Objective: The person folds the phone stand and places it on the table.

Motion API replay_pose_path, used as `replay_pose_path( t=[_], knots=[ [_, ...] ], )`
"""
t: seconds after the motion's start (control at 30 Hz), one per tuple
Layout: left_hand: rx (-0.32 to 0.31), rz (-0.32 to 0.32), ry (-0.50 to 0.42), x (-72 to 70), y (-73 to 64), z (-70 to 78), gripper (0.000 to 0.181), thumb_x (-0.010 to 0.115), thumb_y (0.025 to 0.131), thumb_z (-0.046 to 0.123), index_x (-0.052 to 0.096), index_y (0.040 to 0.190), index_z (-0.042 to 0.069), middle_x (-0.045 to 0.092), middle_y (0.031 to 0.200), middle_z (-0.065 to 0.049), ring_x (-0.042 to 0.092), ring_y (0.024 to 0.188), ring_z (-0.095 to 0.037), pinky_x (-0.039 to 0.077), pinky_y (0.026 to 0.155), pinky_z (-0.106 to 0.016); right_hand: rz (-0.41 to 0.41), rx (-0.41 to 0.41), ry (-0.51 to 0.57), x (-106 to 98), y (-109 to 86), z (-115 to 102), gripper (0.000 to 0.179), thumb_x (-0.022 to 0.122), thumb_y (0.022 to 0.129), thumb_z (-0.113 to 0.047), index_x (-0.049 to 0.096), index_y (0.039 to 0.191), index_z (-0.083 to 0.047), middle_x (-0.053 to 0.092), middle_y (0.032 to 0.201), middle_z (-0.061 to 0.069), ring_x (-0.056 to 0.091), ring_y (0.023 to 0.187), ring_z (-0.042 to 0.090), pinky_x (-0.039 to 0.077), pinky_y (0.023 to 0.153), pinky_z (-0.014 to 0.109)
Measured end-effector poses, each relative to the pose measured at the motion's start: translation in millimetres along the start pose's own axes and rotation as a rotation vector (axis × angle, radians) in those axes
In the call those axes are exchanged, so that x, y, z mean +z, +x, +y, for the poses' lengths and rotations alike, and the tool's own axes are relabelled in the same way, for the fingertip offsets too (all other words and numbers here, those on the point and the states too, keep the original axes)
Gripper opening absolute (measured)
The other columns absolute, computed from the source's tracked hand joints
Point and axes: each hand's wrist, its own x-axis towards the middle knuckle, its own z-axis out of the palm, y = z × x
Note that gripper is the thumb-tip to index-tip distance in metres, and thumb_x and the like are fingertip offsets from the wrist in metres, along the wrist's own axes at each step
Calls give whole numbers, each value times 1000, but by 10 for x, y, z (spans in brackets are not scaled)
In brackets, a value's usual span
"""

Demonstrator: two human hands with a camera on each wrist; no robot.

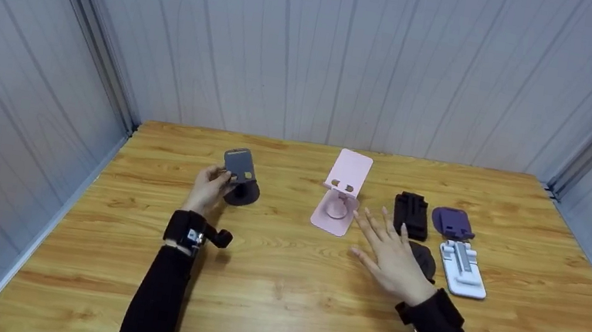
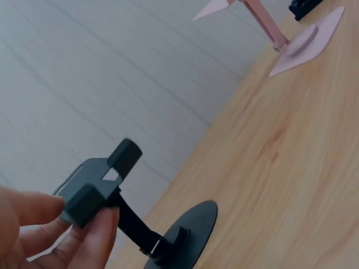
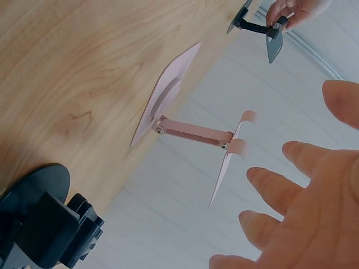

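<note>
At the left of the table, a dark grey phone stand [image 1: 239, 165] stands unfolded on its round base. My left hand [image 1: 207, 189] pinches the lower edge of its plate by a hooked lip, which the left wrist view shows between thumb and fingers. In the middle, a pink phone stand [image 1: 351, 169] is raised, its plate tilted on an arm. My right hand [image 1: 393, 258], fingers spread and straight, hovers to the right of the pink stand and holds nothing. Partly hidden behind that hand lies a folded black round stand [image 1: 423, 261].
Folded stands lie at the right: a black one [image 1: 411, 215], a purple one [image 1: 454, 222] and a white one [image 1: 463, 270]. The wooden table [image 1: 264, 291] meets pale panel walls [image 1: 314, 50] at its back and sides.
</note>
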Motion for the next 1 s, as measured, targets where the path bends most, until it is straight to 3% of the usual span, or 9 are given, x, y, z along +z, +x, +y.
replay_pose_path(
  t=[0.1,0.23,0.43,0.63,1.0],
  knots=[
    [8,32,57,-7,-10,0,24,50,110,-1,55,129,-16,60,100,-5,63,87,-9,60,84,-19,-12,-1,-6,8,8,-4,67,57,110,-30,31,166,-4,30,170,25,12,158,53,9,122,80],
    [7,27,156,-6,-22,40,29,53,109,0,56,133,-18,62,97,-5,63,79,-5,60,74,-15,-27,10,6,11,11,-12,67,56,111,-31,30,166,-5,28,171,24,10,159,51,7,123,79],
    [12,-1,232,32,-49,165,41,55,108,0,50,144,-18,63,101,-6,64,78,-3,60,73,-14,-23,20,34,6,5,-15,67,58,110,-28,30,166,-5,28,170,25,10,159,52,7,123,79],
    [18,-46,217,153,-161,322,44,55,109,2,47,147,-17,62,107,-8,64,83,-6,61,78,-16,-33,23,77,6,0,19,67,57,111,-28,29,166,-3,26,170,27,11,158,54,8,123,78],
    [128,-150,229,442,-402,514,25,59,105,-4,60,126,-18,60,95,-6,65,76,-6,61,71,-17,-33,24,178,-2,22,60,68,55,111,-25,24,167,1,21,171,29,11,157,54,12,122,78]
  ],
)
